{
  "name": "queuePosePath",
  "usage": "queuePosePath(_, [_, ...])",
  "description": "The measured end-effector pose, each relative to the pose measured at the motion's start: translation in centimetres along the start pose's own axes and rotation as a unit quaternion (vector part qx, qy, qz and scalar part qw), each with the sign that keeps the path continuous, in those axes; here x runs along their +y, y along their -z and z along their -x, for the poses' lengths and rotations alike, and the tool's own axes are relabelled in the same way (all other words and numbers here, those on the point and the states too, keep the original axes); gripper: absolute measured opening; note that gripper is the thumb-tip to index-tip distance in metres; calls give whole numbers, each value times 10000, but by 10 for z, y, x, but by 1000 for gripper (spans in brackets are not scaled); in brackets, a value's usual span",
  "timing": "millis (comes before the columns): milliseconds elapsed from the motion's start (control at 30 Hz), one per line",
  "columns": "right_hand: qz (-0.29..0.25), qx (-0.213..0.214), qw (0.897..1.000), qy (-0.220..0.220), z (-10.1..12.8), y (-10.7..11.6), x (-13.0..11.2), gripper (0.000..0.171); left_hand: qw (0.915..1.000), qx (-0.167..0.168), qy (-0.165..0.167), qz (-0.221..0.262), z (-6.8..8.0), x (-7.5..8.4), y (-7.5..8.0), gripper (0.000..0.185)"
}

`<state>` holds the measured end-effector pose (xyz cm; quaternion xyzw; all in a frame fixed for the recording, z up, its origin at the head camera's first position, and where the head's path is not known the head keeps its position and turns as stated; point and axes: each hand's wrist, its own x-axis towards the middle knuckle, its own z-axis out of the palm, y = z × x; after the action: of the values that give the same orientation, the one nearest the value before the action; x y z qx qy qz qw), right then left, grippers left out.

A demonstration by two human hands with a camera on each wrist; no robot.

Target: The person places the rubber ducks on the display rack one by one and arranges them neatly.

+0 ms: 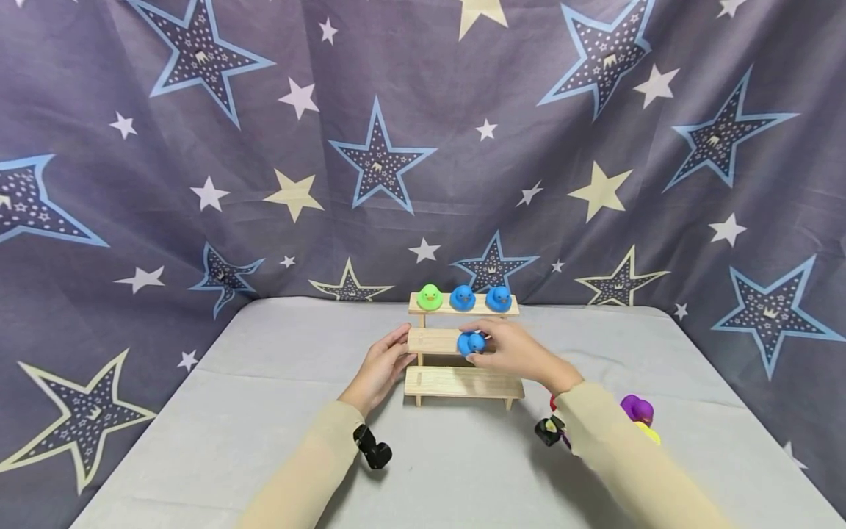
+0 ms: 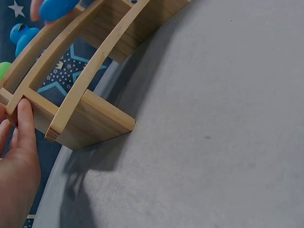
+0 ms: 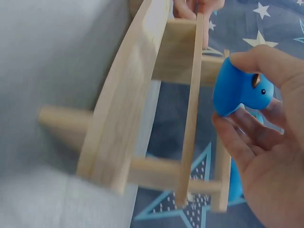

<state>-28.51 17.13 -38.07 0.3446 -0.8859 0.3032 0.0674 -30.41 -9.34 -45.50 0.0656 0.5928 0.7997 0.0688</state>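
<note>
Blue duck (image 1: 471, 343): pinched in right hand (image 1: 515, 353) fingers, at the wooden rack's (image 1: 463, 382) middle step.
Left hand (image 1: 383, 367): straight fingers resting on rack's left end.
Top step: 1 green duck (image 1: 429, 297), 2 blue ducks (image 1: 480, 297).

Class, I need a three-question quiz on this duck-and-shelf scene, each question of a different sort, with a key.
1. True or false: the right hand holds a blue duck at the middle step of the wooden shelf.
2. How many ducks stand on the top step?
3. The left hand touches: A) the purple duck, B) the shelf's left end, C) nothing.

Key: 1 true; 2 three (one green, two blue); 3 B.
</note>
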Motion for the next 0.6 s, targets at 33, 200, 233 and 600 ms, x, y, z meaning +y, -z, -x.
queuePosePath(33, [12,-27,10000,-55,-3,-3,-2,48,10000,12,7,11,0,0,0,54])
queuePosePath(200, [-119,-79,9997,-183,-17,-16,-11,49,9999,53,68,94,0,0,0,53])
queuePosePath(233, [-202,-78,9996,-203,-20,-18,-13,49,9999,39,60,92,0,0,0,53])
queuePosePath(600, [-534,200,9984,-60,-42,-38,-21,51,9998,-24,74,155,0,0,1,53])
